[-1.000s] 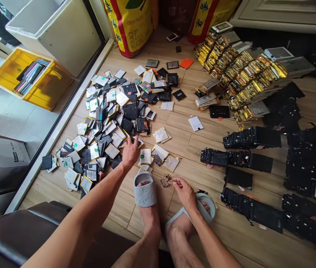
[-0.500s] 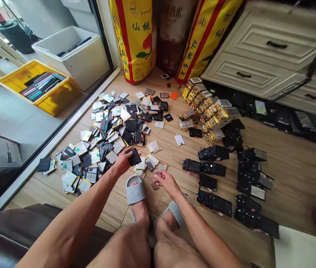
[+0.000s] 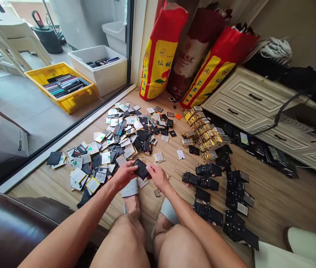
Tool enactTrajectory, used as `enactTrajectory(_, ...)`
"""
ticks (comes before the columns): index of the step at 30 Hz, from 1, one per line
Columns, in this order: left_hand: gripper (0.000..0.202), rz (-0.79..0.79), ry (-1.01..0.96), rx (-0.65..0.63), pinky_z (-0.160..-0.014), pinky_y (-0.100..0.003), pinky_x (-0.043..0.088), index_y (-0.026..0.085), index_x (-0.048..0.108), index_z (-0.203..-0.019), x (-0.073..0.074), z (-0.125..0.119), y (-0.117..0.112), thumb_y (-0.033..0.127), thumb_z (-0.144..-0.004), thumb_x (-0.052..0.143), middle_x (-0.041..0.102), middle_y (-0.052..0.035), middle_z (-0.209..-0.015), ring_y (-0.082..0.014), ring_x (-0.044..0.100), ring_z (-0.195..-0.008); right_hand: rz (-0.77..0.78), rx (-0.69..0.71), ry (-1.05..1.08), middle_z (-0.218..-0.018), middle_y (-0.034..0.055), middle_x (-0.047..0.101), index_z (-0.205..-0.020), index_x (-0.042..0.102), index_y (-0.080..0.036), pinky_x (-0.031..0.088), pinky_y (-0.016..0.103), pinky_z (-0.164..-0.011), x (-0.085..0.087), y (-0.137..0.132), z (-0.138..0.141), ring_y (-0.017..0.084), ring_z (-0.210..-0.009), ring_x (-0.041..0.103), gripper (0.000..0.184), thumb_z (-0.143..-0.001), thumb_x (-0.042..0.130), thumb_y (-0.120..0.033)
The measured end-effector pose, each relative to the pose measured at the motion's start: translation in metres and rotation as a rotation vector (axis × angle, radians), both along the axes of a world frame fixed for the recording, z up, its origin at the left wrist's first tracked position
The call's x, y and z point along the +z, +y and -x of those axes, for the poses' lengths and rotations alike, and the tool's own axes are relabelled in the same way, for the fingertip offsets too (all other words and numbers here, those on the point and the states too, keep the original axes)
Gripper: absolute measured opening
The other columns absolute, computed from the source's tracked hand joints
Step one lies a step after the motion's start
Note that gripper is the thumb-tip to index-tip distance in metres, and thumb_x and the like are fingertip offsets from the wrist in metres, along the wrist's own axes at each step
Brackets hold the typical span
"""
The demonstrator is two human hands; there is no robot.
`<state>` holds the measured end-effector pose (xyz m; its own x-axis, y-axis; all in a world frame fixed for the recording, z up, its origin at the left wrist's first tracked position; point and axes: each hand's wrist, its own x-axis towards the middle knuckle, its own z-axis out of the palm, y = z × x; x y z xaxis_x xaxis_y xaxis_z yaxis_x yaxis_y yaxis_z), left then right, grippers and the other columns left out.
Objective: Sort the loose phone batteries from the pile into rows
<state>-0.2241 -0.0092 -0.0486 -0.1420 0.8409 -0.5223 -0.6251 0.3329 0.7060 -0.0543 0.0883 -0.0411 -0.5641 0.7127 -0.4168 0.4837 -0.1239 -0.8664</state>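
Observation:
A flat black phone battery (image 3: 141,169) is held up between both hands, above the floor in front of my slippers. My left hand (image 3: 126,174) pinches its left edge, while my right hand (image 3: 158,176) grips the right edge between thumb and fingers. Beyond and to the left spreads a loose pile of white, silver and black phone batteries (image 3: 113,139). On the right, black batteries (image 3: 206,182) stand in leaning rows. Farther back, batteries with yellow edges (image 3: 202,130) are stacked in tight rows.
Tall red and yellow sacks (image 3: 158,56) stand at the back beside a drawer cabinet (image 3: 244,96). Past the door track on the left are a yellow crate (image 3: 77,108) of phones and a white foam box (image 3: 110,76). A brown leather seat (image 3: 15,227) is at near left.
My right hand has come up and left to take the right edge of the battery, which my left hand held alone before. The camera view has tilted up.

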Motion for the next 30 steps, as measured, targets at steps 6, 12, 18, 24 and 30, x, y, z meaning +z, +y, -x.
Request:
enactTrajectory(6,0.073,0.080,0.332,-0.114,-0.099,-0.050,0.052,0.019,0.062,-0.116,-0.011,-0.002,-0.026,0.014,-0.050,0.092,0.068,-0.0128,-0.115,-0.0332,0.065,-0.112,0.095,0.165,-0.297,-0.052,-0.0039,0.058,-0.068,0.060,-0.020,0.045,0.021,-0.047,-0.017,0.004,0.024,0.012,-0.045,0.057,0.027,-0.087,0.070,-0.037)
enactTrajectory(12,0.058,0.202,0.495,-0.180,-0.105,-0.044,0.047,0.018,0.065,-0.115,-0.068,-0.023,-0.019,0.018,-0.060,0.085,0.071,-0.0155,-0.117,-0.0341,0.064,-0.119,0.191,0.337,-0.329,-0.068,0.0036,0.073,-0.076,0.066,-0.017,0.055,0.023,-0.061,-0.069,0.019,0.047,0.013,-0.059,0.069,0.026,-0.097,0.051,-0.023)
enactTrajectory(18,0.040,0.503,0.297,0.026,-0.051,-0.030,0.050,0.019,0.058,-0.121,-0.115,-0.021,-0.036,0.027,-0.082,0.061,0.062,0.0002,-0.064,-0.0189,0.060,-0.048,-0.013,0.315,-0.385,-0.105,0.0121,0.075,-0.099,0.070,-0.018,0.052,0.037,-0.094,-0.133,0.028,0.079,0.025,-0.105,0.069,0.010,-0.092,0.065,-0.022)
enactTrajectory(24,0.049,0.555,0.216,0.320,-0.064,-0.037,0.063,0.019,0.055,-0.124,-0.116,0.017,-0.044,0.020,-0.076,0.065,0.071,-0.0099,-0.104,-0.0177,0.068,-0.069,-0.480,0.439,-0.514,-0.131,0.0214,0.062,-0.134,0.053,-0.012,0.041,0.045,-0.105,-0.171,-0.021,0.123,0.034,-0.122,0.055,0.075,-0.073,0.090,-0.034)
enactTrajectory(30,0.042,0.591,0.243,0.381,-0.060,-0.035,0.062,0.015,0.063,-0.110,-0.114,0.016,-0.043,0.021,-0.071,0.075,0.068,-0.0101,-0.095,-0.0188,0.067,-0.072,-0.392,0.480,-0.532,-0.119,0.0146,0.067,-0.115,0.060,-0.016,0.042,0.041,-0.098,-0.171,-0.030,0.108,0.030,-0.115,0.059,0.035,-0.086,0.077,-0.030)
